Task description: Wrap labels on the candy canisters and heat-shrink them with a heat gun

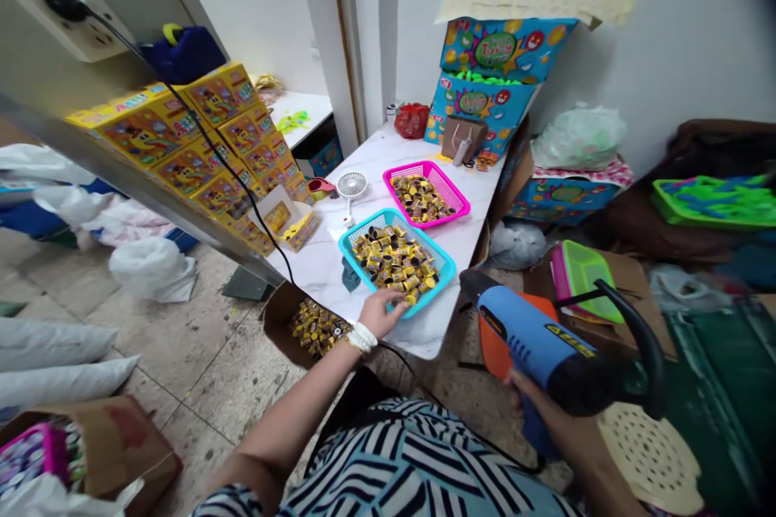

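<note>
My left hand (383,313), with a pale bracelet at the wrist, reaches over the near edge of a turquoise basket (447,273). Its fingertips are pinched at a small yellow container (411,300), one of many yellow and black ones heaped in that basket. My right hand (526,394) is wrapped round the grip of a blue heat gun (533,331). The gun's black nozzle points left, towards the turquoise basket's right side. Part of the right hand is hidden behind the tool.
Behind stands a pink basket (459,200) of similar containers, beside a small white fan (352,186). Yellow boxes (200,153) are stacked at left, a black cord (242,186) hanging before them. Below the white table (418,335) sits a carton of containers (276,323). Blue cartons (478,101) stand behind.
</note>
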Available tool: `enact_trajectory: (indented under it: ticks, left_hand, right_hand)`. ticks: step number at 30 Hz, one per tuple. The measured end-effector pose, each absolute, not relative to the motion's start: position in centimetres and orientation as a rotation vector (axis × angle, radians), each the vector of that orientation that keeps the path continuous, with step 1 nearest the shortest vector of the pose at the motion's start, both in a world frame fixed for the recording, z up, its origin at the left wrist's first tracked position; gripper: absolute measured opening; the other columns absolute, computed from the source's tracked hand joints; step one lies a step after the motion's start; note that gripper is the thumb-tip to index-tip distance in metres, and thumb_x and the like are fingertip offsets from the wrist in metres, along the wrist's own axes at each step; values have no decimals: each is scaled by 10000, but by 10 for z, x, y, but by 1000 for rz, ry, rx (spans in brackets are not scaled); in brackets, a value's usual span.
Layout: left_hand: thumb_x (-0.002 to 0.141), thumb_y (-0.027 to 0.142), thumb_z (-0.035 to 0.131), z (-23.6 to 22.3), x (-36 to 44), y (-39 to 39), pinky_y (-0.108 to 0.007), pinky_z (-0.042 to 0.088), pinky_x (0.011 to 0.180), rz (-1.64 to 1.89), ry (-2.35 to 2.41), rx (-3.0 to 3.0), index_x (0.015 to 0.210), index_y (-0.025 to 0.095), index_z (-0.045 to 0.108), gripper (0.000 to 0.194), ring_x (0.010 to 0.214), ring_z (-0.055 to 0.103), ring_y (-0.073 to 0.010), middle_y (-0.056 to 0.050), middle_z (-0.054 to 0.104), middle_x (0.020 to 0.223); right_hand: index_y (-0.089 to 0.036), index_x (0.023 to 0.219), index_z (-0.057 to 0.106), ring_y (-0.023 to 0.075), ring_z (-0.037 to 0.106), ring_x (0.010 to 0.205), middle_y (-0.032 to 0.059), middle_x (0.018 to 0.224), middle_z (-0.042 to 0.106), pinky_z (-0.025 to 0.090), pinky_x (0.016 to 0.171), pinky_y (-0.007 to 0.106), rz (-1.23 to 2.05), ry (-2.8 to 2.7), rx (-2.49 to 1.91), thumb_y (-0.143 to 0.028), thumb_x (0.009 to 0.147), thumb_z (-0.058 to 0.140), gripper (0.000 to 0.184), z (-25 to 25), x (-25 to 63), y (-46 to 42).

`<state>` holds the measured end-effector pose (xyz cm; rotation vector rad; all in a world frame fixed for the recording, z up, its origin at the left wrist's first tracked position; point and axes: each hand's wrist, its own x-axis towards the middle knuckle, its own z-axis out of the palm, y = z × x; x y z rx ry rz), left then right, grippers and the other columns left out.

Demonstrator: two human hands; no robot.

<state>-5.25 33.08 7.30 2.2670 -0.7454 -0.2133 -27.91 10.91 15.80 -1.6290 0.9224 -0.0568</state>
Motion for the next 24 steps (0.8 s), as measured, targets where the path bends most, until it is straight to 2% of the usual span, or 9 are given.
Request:
enact_trajectory:
  ticks: [4,8,13,17,20,22,24]
  left_hand:
    - [901,299,556,51,14,334,-442,447,1062,-149,-655,2468,1145,148,690,317,1163,616,-279,-135,699,1191]
    - [841,261,616,32,70,329,-469,370,1101,-125,-637,2601,1310,118,581,491,1248,517,-312,-166,604,1319]
    - [832,467,634,16,95,310,-495,294,1111,-141,-725,2683,1460,178,442,718,1308,396,-357,-174,479,1410]
    - [783,664,610,7,95,290,-571,318,1041,-194,-838,2725,1445,202,464,821,1262,398,-426,-197,509,1308]
    - [805,713,540,3,96,280,-572,351,1006,-228,-909,2730,1376,162,532,793,1230,427,-438,-218,507,1265]
    - [833,702,507,1,96,277,-541,388,986,-251,-942,2726,1401,142,500,797,1235,435,-428,-230,490,1285]
    - [848,672,515,3,97,276,-505,429,961,-279,-985,2714,1484,156,395,828,1265,427,-416,-238,433,1380]
  right_hand:
    - [-238,711,672,187,589,503,28,599,649,500,500,313,-48,921,-1583,-585,714,668,347,162,-265,109]
    - [-229,773,678,188,585,505,31,607,649,500,482,309,-40,934,-1492,-607,693,713,388,161,-254,104]
    - [-192,766,680,172,573,487,45,592,647,490,480,292,-98,882,-1384,-586,686,753,408,164,-233,94]
    - [-177,787,671,149,547,457,36,584,638,444,435,262,-190,808,-1324,-534,688,766,382,170,-204,96]
    - [-180,804,644,129,523,440,28,616,647,417,409,245,-221,795,-1249,-523,683,761,383,175,-180,95]
    - [-179,795,629,122,525,442,18,610,640,412,405,232,-224,794,-1223,-506,681,767,372,175,-167,91]
    - [-179,796,625,120,544,462,17,629,644,415,405,221,-216,798,-1208,-486,690,778,359,172,-157,82]
